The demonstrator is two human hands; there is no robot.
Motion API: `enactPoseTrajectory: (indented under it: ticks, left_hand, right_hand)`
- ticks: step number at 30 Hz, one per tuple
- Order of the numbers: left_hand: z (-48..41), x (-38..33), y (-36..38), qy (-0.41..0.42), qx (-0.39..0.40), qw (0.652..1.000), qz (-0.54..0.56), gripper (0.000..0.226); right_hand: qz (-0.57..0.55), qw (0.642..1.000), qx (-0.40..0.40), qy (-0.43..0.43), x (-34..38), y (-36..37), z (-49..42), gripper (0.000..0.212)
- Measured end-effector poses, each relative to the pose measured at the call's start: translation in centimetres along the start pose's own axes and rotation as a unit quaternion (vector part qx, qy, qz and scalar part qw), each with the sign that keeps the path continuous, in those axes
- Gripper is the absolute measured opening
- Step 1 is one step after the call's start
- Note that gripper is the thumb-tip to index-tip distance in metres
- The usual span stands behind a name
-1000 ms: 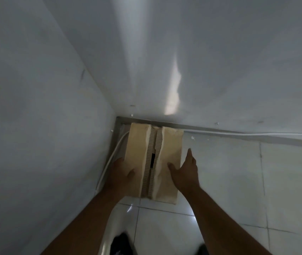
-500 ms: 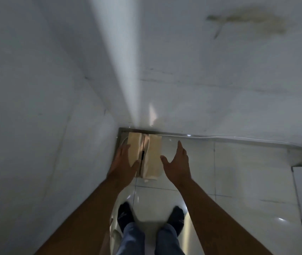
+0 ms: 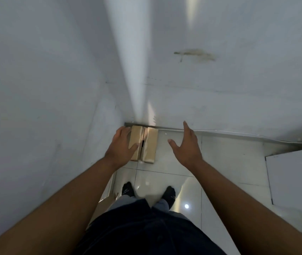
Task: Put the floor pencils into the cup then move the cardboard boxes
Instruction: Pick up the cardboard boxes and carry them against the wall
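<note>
**Open hands over the box in the floor's far corner**

A cardboard box [image 3: 143,144] lies on the tiled floor [image 3: 229,162] in its far left corner, where the left wall [image 3: 36,89] meets the back wall [image 3: 238,89]. Its far end sits against the foot of the back wall. Its two top flaps are folded shut and meet along a middle seam, where a small dark slot shows.

The left hand [image 3: 121,147] is flat, its fingers straight and together and its thumb out to the side. It holds nothing. In this view it covers the left part of the box, but whether it touches the cardboard cannot be told. The right hand [image 3: 187,146] is spread wide with its thumb held away. It is empty and sits to the right of the box, apart from it, over bare tile.

A pale cable [image 3: 238,133] runs along the foot of the back wall, and a brownish stain [image 3: 195,54] marks that wall higher up. A white panel [image 3: 293,177] lies at the floor's right edge. The person's dark shoes [image 3: 127,188] stand on the tiles nearer than the box
</note>
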State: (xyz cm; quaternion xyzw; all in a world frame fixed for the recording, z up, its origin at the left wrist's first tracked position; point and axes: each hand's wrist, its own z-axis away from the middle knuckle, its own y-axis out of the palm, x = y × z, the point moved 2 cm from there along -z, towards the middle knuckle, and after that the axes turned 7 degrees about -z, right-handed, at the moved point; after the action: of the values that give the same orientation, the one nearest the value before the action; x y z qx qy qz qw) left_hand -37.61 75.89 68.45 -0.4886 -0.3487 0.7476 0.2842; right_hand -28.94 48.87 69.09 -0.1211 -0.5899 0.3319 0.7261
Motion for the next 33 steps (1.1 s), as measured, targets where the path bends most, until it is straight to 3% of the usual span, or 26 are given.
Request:
enactPoseTrajectory:
  ticks: [10, 16, 21, 33]
  left_hand:
    - [2.4, -2.7, -0.7, 0.047, -0.008, 0.999, -0.011, 0.075]
    - [2.3, -3.7, -1.5, 0.135, 0.026, 0.99, -0.033, 0.045]
    - [2.9, -4.8, -0.3, 0.153, 0.042, 0.987, -0.034, 0.036]
    - [8.0, -13.7, 9.4, 0.284, 0.242, 0.925, -0.075, 0.048]
  right_hand:
    - [-0.007, 0.999, -0.041, -0.002, -1.4, -3.7, 3.7, 0.093]
    - [-0.043, 0.992, -0.107, 0.058, -2.9, -4.3, 7.6, 0.085]
    - [-0.063, 0.977, -0.162, 0.123, -5.3, -4.3, 12.6, 0.068]
    - [-0.089, 0.917, -0.283, 0.267, -11.7, -6.1, 28.0, 0.064]
